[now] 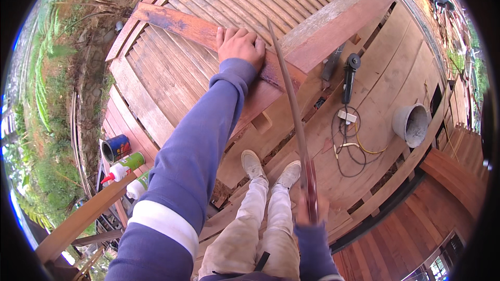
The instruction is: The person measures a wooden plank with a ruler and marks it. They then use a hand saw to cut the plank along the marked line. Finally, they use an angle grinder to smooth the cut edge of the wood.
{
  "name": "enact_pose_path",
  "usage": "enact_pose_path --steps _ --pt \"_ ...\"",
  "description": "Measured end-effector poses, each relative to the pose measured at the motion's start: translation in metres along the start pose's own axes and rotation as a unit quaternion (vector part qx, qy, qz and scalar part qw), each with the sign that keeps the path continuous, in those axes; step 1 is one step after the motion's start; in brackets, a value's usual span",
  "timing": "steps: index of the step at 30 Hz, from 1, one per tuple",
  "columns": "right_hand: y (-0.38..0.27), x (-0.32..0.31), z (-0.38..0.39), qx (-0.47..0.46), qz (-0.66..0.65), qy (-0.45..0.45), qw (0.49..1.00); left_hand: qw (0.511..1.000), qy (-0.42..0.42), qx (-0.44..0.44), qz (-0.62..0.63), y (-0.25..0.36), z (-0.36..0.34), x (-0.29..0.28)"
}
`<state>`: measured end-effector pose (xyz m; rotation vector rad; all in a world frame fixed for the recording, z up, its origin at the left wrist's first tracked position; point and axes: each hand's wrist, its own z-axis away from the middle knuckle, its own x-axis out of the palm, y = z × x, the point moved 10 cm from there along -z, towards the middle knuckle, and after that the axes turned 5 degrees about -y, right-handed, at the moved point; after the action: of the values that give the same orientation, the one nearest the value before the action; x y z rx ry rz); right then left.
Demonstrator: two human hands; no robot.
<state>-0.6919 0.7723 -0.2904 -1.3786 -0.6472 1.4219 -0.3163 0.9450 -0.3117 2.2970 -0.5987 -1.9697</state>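
My left hand [240, 49] grips a reddish wooden board [177, 23] lying diagonally over a slatted wooden panel [161, 78], fingers curled on its upper face. At the board's right end it meets a thick, pinkish plank [344, 26]. My right hand [312, 208], low in the view and partly hidden, is closed on the dark red handle of a long hand saw [291, 104]. The blade rises along the board's right end, beside my left hand; whether it touches the wood I cannot tell.
An angle grinder [348, 78] with a coiled cable and white socket [347, 117] lies on the plank deck [385, 88], near a grey bucket [401, 127]. At left are a blue can [120, 147], glue bottles [130, 164] and a wooden rail [78, 218], with plants beyond.
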Motion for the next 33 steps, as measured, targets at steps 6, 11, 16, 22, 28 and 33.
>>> enact_pose_path --steps 6,11,16,22,28,33 --pt "-0.015 0.013 -0.046 -0.055 0.011 0.022 0.998 1.0 0.021 0.016 -0.002 0.007 0.003 -0.004" --pt "-0.009 0.025 -0.071 0.018 -0.019 -0.009 1.0 0.999 0.025 0.035 -0.014 0.009 0.001 0.0" --pt "-0.022 -0.018 0.01 -0.085 -0.01 0.024 0.996 1.0 0.01 0.012 0.004 0.009 0.001 -0.005" --pt "-0.036 0.013 -0.079 -0.108 -0.049 0.017 0.993 1.0 -0.015 0.02 -0.008 0.017 -0.001 0.0" --pt "-0.107 -0.061 -0.014 -0.228 -0.059 0.057 0.97 0.999 0.002 0.043 -0.029 0.015 0.001 0.005" --pt "-0.056 -0.115 0.022 0.049 0.072 0.184 0.979 0.997 -0.047 0.024 -0.058 0.013 0.0 0.01"
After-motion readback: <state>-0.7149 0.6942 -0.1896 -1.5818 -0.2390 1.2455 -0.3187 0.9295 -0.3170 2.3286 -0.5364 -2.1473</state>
